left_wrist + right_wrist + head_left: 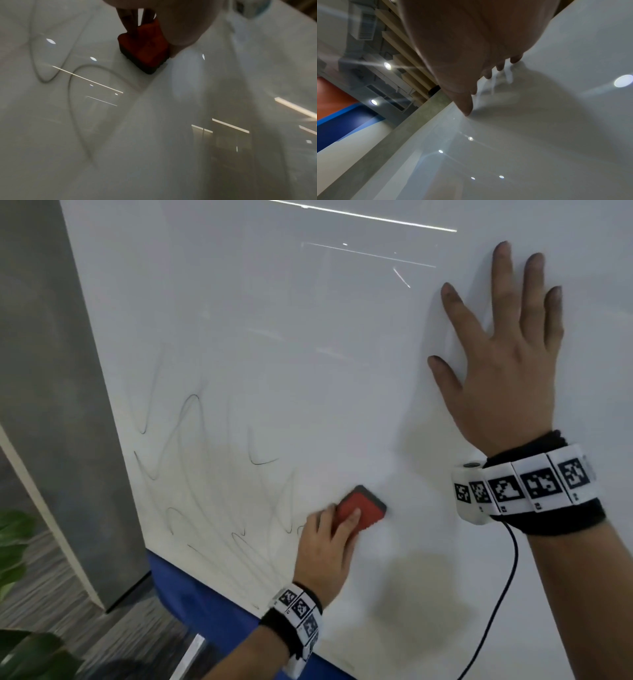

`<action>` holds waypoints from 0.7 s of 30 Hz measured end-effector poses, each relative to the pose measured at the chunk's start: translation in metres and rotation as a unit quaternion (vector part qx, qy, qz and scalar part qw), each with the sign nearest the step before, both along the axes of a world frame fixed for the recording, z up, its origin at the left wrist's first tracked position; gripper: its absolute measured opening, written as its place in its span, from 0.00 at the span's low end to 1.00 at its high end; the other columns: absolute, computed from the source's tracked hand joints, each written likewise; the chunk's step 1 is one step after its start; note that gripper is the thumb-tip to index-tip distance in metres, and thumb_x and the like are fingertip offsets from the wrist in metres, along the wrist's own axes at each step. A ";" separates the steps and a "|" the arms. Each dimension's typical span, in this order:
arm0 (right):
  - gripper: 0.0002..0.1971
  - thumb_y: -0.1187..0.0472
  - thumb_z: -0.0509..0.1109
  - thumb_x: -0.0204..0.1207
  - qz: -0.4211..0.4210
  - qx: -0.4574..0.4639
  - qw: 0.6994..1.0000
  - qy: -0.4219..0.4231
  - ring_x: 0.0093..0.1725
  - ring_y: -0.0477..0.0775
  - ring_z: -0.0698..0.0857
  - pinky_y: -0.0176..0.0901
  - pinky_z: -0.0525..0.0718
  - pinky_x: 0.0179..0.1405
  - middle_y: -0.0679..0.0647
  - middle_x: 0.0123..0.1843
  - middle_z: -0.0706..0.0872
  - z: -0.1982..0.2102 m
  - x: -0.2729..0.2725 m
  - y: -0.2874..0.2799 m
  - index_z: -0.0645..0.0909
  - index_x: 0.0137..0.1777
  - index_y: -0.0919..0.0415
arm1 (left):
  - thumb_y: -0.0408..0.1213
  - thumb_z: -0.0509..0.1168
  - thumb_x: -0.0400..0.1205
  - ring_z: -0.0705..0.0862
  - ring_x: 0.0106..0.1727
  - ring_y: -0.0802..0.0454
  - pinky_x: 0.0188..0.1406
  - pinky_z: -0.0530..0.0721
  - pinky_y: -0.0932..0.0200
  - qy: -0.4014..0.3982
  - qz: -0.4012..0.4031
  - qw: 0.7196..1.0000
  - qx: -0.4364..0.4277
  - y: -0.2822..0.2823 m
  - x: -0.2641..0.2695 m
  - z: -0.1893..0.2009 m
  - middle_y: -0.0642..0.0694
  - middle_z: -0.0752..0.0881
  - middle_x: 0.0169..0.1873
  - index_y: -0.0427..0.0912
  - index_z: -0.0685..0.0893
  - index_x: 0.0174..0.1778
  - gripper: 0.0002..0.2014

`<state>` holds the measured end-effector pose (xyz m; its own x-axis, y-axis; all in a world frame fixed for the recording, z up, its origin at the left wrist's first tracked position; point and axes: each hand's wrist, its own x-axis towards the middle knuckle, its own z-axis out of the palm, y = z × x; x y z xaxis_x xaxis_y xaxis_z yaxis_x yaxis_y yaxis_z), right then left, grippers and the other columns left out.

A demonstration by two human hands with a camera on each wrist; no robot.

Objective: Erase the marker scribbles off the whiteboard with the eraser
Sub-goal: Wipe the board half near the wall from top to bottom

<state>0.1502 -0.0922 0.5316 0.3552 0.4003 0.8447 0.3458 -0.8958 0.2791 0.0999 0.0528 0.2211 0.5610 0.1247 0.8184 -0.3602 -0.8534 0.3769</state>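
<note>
- Head view: the small rectangular red eraser with a dark felt base (pixel 363 506) lay flat on the glossy white whiteboard (pixel 308 354), low and near the middle, its long axis running from 7 toward 1 o'clock and its free end pointing to 1 o'clock.
- The left hand (pixel 325 556) came in from 7 o'clock and gripped the eraser's near end; one finger lay along the red top while the other fingers curled round its sides.
- Thin dark marker scribbles (pixel 191 470) looped across the board at 9 o'clock from the eraser, the nearest strokes just beside the left hand.
- The right hand (pixel 503 364) lay flat on the board at 1 o'clock, well apart from the eraser, fingers straight and spread.
- Left wrist view: the eraser (pixel 145 47) sat on the board at 12 o'clock, fingers (pixel 130 23) clamped on its far part, its free corner pointing to 5 o'clock; a grey scribble loop (pixel 70 86) lay at 8 o'clock from it.
- Right wrist view: the right hand (pixel 462 54) touched the whiteboard (pixel 539 135) with splayed fingertips (pixel 467 109).
</note>
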 end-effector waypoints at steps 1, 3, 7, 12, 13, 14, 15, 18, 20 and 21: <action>0.32 0.49 0.65 0.87 -0.002 -0.001 1.000 0.001 0.90 0.74 0.49 0.69 0.48 0.89 0.65 0.92 0.50 0.000 0.000 0.000 0.62 0.89 0.50 | 0.43 0.64 0.87 0.80 0.55 0.40 0.52 0.87 0.43 -0.001 -0.015 1.000 0.019 0.003 0.000 -0.004 0.37 0.83 0.61 0.52 0.75 0.75 0.19; 0.32 0.48 0.65 0.86 -0.002 -0.003 1.000 0.001 0.90 0.74 0.50 0.69 0.48 0.89 0.65 0.92 0.50 0.000 0.001 -0.002 0.62 0.89 0.50 | 0.43 0.66 0.86 0.79 0.55 0.40 0.53 0.87 0.42 -0.018 -0.015 0.999 0.034 0.019 0.007 0.005 0.35 0.84 0.60 0.52 0.76 0.73 0.18; 0.31 0.48 0.65 0.87 0.006 -0.003 1.000 -0.002 0.90 0.75 0.50 0.70 0.49 0.89 0.66 0.92 0.51 -0.001 0.001 -0.003 0.63 0.88 0.51 | 0.39 0.70 0.84 0.76 0.57 0.39 0.60 0.80 0.48 -0.052 0.066 0.995 -0.063 0.066 0.027 0.056 0.36 0.81 0.61 0.49 0.73 0.78 0.25; 0.32 0.48 0.65 0.86 -0.003 0.005 1.000 0.001 0.90 0.74 0.49 0.68 0.48 0.89 0.65 0.92 0.50 -0.004 0.000 0.000 0.62 0.89 0.49 | 0.38 0.72 0.84 0.75 0.59 0.42 0.62 0.76 0.54 -0.062 0.092 0.978 -0.176 0.051 0.033 0.052 0.38 0.77 0.62 0.46 0.73 0.79 0.27; 0.31 0.48 0.65 0.86 -0.003 0.004 1.000 0.001 0.90 0.74 0.50 0.68 0.48 0.89 0.65 0.92 0.50 -0.004 0.000 0.000 0.63 0.88 0.49 | 0.39 0.72 0.83 0.75 0.59 0.42 0.61 0.78 0.53 -0.051 0.069 0.984 -0.153 0.038 0.027 0.033 0.39 0.77 0.62 0.47 0.74 0.77 0.26; 0.31 0.49 0.65 0.86 -0.004 0.003 1.000 0.000 0.90 0.74 0.50 0.68 0.48 0.89 0.65 0.92 0.50 -0.004 0.000 0.000 0.63 0.88 0.49 | 0.41 0.70 0.83 0.76 0.58 0.41 0.59 0.81 0.51 -0.031 0.043 0.992 -0.113 0.024 0.019 0.010 0.40 0.77 0.63 0.47 0.75 0.75 0.24; 0.31 0.49 0.64 0.86 -0.005 0.003 1.000 0.000 0.90 0.74 0.50 0.68 0.48 0.89 0.65 0.92 0.50 -0.004 0.000 0.000 0.63 0.88 0.49 | 0.43 0.69 0.82 0.77 0.56 0.41 0.56 0.85 0.49 -0.006 0.020 0.998 -0.059 0.012 0.011 -0.015 0.41 0.77 0.62 0.48 0.76 0.73 0.22; 0.31 0.48 0.64 0.87 -0.008 -0.001 1.000 -0.001 0.90 0.74 0.50 0.68 0.47 0.89 0.65 0.92 0.50 -0.004 0.000 0.000 0.62 0.88 0.48 | 0.37 0.77 0.76 0.82 0.53 0.39 0.44 0.90 0.44 0.037 -0.040 0.994 0.093 -0.001 -0.002 -0.068 0.39 0.82 0.59 0.51 0.81 0.65 0.22; 0.31 0.48 0.64 0.87 -0.003 0.000 1.000 0.000 0.90 0.74 0.50 0.68 0.47 0.89 0.65 0.92 0.50 -0.004 0.001 -0.001 0.62 0.88 0.48 | 0.33 0.81 0.73 0.80 0.53 0.38 0.46 0.90 0.42 0.013 -0.046 0.989 0.138 0.017 0.006 -0.061 0.36 0.84 0.58 0.51 0.82 0.64 0.25; 0.31 0.47 0.64 0.87 0.001 0.000 1.000 0.001 0.90 0.74 0.50 0.68 0.47 0.89 0.65 0.92 0.50 -0.005 0.000 -0.002 0.62 0.88 0.49 | 0.34 0.79 0.75 0.79 0.54 0.38 0.48 0.90 0.42 -0.006 -0.036 0.989 0.142 0.032 0.011 -0.047 0.34 0.85 0.58 0.50 0.81 0.65 0.24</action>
<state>0.1505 -0.0938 0.5271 0.3553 0.4011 0.8443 0.3478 -0.8951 0.2788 0.1110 0.0844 0.1737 0.5507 -0.1510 0.8209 -0.4267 -0.8962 0.1213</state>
